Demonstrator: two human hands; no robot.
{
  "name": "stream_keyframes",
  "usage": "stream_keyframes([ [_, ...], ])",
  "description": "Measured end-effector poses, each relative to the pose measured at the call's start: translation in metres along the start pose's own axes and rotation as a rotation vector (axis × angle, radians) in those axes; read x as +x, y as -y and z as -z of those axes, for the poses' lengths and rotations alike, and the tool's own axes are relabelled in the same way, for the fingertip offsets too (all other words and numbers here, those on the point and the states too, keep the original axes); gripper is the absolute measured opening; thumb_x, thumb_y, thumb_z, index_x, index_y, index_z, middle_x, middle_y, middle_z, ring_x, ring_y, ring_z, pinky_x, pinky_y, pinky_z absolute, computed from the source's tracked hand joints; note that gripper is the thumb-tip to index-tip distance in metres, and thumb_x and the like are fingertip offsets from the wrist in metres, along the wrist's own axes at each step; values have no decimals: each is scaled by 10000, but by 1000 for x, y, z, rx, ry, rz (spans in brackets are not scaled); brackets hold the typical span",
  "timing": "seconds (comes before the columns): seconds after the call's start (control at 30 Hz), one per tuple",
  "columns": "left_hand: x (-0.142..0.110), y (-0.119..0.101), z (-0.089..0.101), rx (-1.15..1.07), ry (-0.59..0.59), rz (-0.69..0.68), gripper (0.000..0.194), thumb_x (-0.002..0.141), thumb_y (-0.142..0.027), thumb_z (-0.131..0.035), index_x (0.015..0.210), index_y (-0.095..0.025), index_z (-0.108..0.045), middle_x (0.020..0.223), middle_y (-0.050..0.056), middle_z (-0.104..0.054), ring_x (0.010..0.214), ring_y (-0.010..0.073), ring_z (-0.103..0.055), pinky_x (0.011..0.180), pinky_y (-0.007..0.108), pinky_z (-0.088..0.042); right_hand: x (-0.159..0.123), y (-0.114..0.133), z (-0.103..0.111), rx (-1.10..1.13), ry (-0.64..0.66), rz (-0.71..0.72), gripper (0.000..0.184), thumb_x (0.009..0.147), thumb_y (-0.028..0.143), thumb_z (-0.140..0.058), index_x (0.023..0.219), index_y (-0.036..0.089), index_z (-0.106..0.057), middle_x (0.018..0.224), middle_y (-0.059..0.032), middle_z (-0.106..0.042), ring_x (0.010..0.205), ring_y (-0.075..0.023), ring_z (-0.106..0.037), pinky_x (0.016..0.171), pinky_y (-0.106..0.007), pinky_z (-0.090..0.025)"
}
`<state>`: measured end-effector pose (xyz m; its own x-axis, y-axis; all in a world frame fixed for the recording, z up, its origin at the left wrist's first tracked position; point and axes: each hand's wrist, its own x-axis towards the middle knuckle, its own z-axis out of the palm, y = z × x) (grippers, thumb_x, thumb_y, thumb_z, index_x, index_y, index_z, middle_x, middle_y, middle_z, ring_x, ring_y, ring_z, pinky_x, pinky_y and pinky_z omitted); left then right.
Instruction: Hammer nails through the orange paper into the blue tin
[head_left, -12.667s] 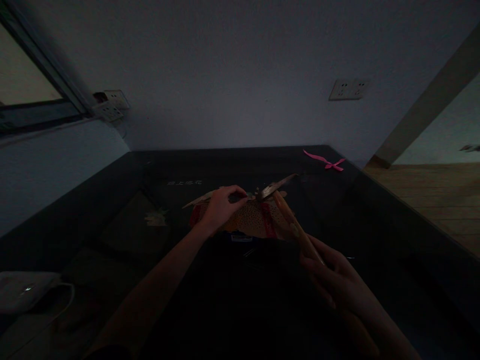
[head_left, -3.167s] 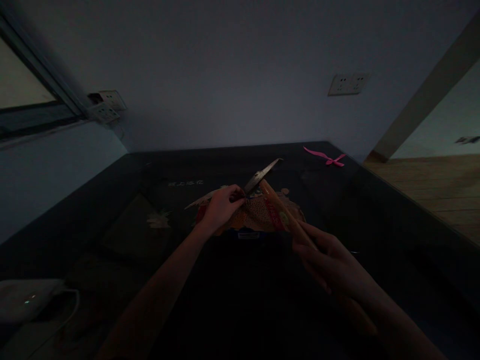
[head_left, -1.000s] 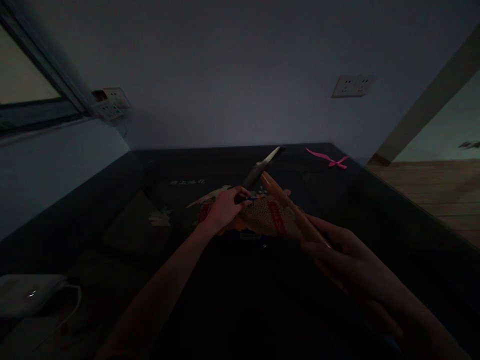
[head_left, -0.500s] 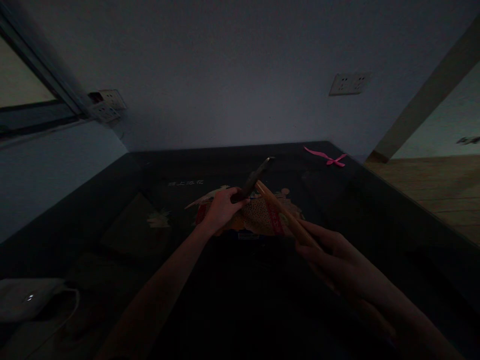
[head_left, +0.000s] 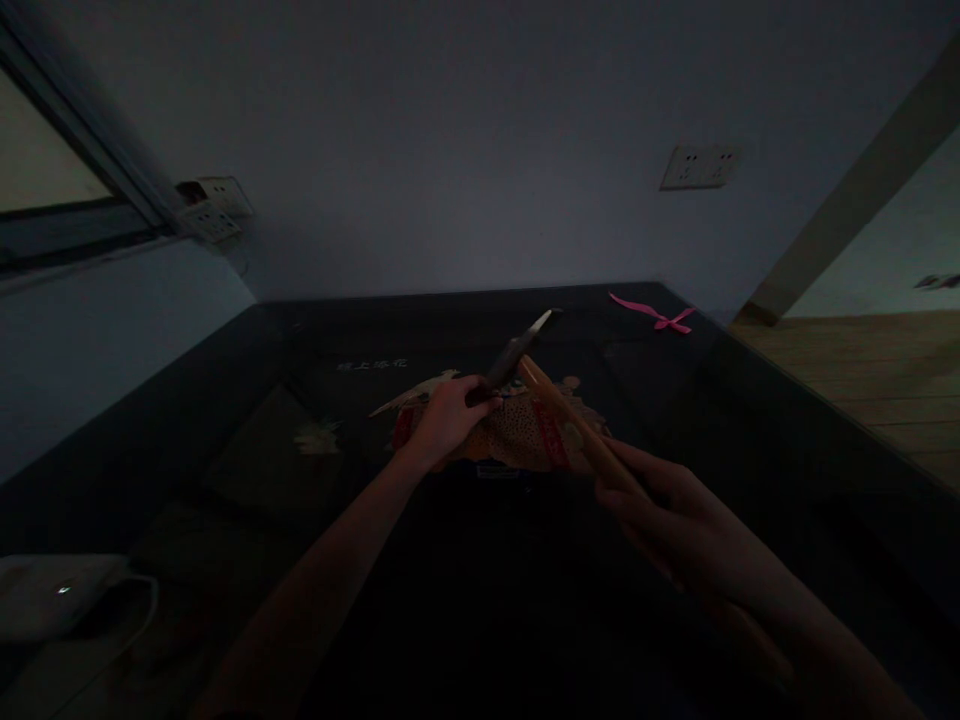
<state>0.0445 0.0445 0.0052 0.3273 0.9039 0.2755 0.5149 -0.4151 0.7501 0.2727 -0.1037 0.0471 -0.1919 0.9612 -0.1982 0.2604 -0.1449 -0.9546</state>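
Note:
The scene is very dark. My left hand (head_left: pixel 448 420) is closed, pinching a small thing I cannot make out against a spotted orange-and-red packet (head_left: pixel 517 435) that lies on the dark glass table (head_left: pixel 375 330). My right hand (head_left: pixel 675 520) is wrapped round the wooden handle (head_left: pixel 570 425) of a hammer. The hammer's dark metal head (head_left: pixel 517 350) hangs tilted just above my left fingertips.
A pink ribbon (head_left: pixel 654 313) lies at the table's far right corner. A white device with a cable (head_left: pixel 52 598) sits at the near left. Wall sockets (head_left: pixel 701 166) are on the back wall, and another socket (head_left: pixel 210 205) by the window at left. Wooden floor (head_left: pixel 862 380) lies to the right.
The hammer head has been going up and down over my left fingertips; since half a second ago it has shifted only slightly. My left hand stays pinched on the packet.

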Motion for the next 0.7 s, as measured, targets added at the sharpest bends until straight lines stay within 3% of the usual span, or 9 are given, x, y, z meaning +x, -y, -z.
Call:
stream_keyframes([
  [0.2,-1,-4,2,61,4,25,142,783,-207,-634,904,-157,-692,865,42,-728,805,214,-659,736,316,-486,1,-1,-1,5,56,-34,629,890,395,-551,1450,168,-376,503,108,-405,355,-65,-361,323,-149,-328],
  [0.4,-1,-5,1,58,9,18,118,791,-213,-633,881,-168,-695,847,37,-730,819,213,-662,736,302,-484,-1,-4,-1,26,2,-22,668,875,409,-582,1459,172,-360,520,103,-430,366,-58,-367,325,-141,-322],
  [0.7,-1,-4,1,81,34,30,141,798,-199,-638,910,-147,-705,880,52,-739,832,221,-668,729,298,-481,1,-2,-1,37,53,-28,635,898,387,-556,1456,164,-354,524,112,-402,367,-47,-340,325,-127,-315],
])
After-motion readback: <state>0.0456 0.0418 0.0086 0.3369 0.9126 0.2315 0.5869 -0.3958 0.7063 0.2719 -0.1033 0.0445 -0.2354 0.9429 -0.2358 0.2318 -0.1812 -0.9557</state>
